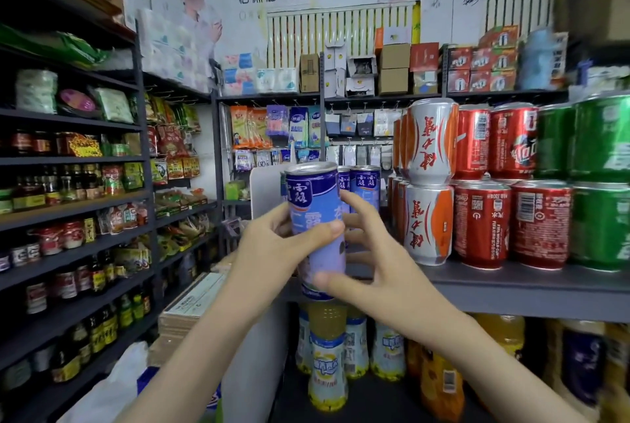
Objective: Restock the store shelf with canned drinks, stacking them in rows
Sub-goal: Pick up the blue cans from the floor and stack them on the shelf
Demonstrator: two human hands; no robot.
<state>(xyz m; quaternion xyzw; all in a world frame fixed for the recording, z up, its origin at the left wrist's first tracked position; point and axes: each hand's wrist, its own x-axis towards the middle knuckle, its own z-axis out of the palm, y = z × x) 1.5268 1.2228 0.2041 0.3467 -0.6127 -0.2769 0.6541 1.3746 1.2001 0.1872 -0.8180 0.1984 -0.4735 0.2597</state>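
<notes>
1. Blue can point(322, 257): tall and slim, silver rim on top. A dark blue band w/ white characters sits up high, the body is paler lilac-blue w/ more white characters, and there's a dark blue ring at the foot.
2. It's about upright, top leaning a touch left, at the near left end of the grey shelf point(511, 281). Can't tell if its foot touches the shelf edge or hangs just over it.
3. My left hand point(272, 248) grips it from the left. The thumb is wrapped across the front at mid-height, fingers curled round the far side.
4. My right hand point(385, 272) holds it too. The thumb presses the lower front, fingers are spread and curved behind the right side, and the index tip is up near the dark band.
5. Just behind it, further back on the shelf, stand two matching blue cans point(364, 187), beside a white divider panel point(266, 190) on the left.
6. To the right of those are silver-and-orange cans point(431, 146), stacked two high.
7. Further right are red cans point(511, 221), then green cans point(600, 225), also two high.
8. The shelf below has yellow drink bottles point(327, 364) w/ white-blue labels.
9. Far left is a dark rack point(68, 204) of jars, sauce bottles and snack bags. A cardboard box point(191, 310) is low, between the rack and my arms.
</notes>
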